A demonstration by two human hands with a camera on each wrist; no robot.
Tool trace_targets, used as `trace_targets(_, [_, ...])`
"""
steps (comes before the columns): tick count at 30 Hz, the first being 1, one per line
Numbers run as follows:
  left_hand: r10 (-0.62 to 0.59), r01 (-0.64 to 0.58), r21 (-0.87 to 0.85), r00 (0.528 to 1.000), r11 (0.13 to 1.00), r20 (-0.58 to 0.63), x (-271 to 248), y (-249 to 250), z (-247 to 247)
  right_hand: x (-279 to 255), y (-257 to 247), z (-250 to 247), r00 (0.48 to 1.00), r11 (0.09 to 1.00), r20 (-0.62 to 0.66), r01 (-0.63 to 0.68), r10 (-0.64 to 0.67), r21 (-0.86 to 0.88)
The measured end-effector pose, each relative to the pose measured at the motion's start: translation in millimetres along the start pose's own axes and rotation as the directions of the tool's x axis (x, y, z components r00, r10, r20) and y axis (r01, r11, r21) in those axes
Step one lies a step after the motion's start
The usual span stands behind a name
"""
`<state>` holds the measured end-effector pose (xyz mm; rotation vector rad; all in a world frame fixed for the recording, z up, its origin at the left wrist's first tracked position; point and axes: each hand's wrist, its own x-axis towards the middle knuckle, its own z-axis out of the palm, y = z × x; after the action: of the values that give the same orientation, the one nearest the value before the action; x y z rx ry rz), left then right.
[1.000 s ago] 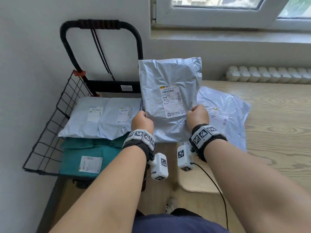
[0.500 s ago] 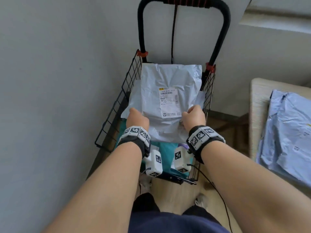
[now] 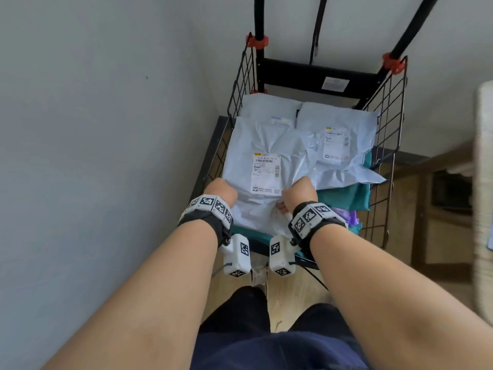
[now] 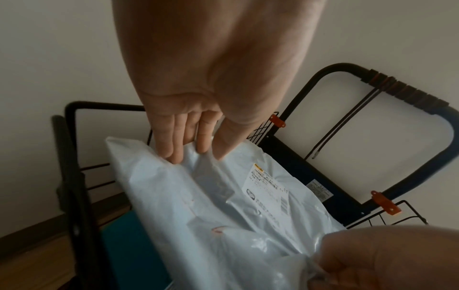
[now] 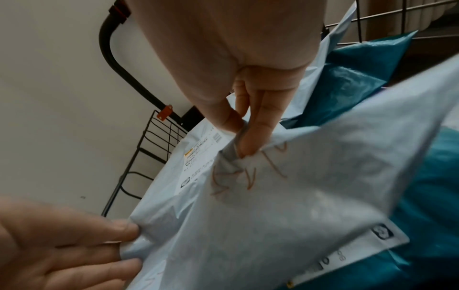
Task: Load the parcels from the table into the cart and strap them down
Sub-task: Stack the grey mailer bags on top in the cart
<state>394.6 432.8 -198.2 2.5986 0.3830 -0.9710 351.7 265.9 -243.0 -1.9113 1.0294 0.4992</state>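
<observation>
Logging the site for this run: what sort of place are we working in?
Likely a home or small office room, not a warehouse: plain painted wall, light wood floor, and a small black wire-sided folding cart holding grey plastic mailer parcels.

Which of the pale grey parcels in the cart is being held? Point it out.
The front-left grey parcel, label facing up. Left hand and right hand pinch its near edge; the other grey parcels lie untouched behind it and to its right.
</observation>
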Motion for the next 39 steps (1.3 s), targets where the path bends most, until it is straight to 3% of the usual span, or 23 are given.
trace_targets(4, [-0.021, 0.011, 0.126, 0.996, 0.992, 0.082, 4, -11, 2, -1, 7, 12, 0.998, 0.997, 0.064, 0.03, -0.025, -0.074])
trace_targets(11, [-0.038, 0.027, 0.207, 0.998, 0.978, 0.049, 1, -11, -2, 2, 9, 8, 0.988, 0.957, 0.14, 0.095, -0.058, -0.273])
trace_targets(20, [0.203, -0.187, 0.196, 0.977, 0.962, -0.063, -20, 40, -8, -8, -6, -47, 0.996, 0.947, 0.05, 0.09, -0.079, -0.31])
trace_targets(27, [0.366, -0.342, 0.237, 0.929, 0.909, -0.061, -43, 107, 2, -17, 6, -123, 0.975, 0.966, -0.185, 0.078, -0.126, -0.246])
trace_targets(30, [0.464, -0.442, 0.247, 0.885, 0.862, -0.036, -58, 140, 17, -20, 25, -162, 0.948, 0.984, -0.292, 0.083, -0.128, -0.16])
trace_targets(34, [0.569, -0.546, 0.285, 0.822, 0.788, 0.003, -83, 182, 42, -23, 60, -211, 0.896, 0.998, -0.439, 0.051, -0.065, -0.045])
trace_targets(39, [0.658, -0.64, 0.326, 0.75, 0.696, 0.068, -126, 239, 87, -28, 113, -268, 0.851, 0.999, -0.524, 0.003, 0.024, 0.05])
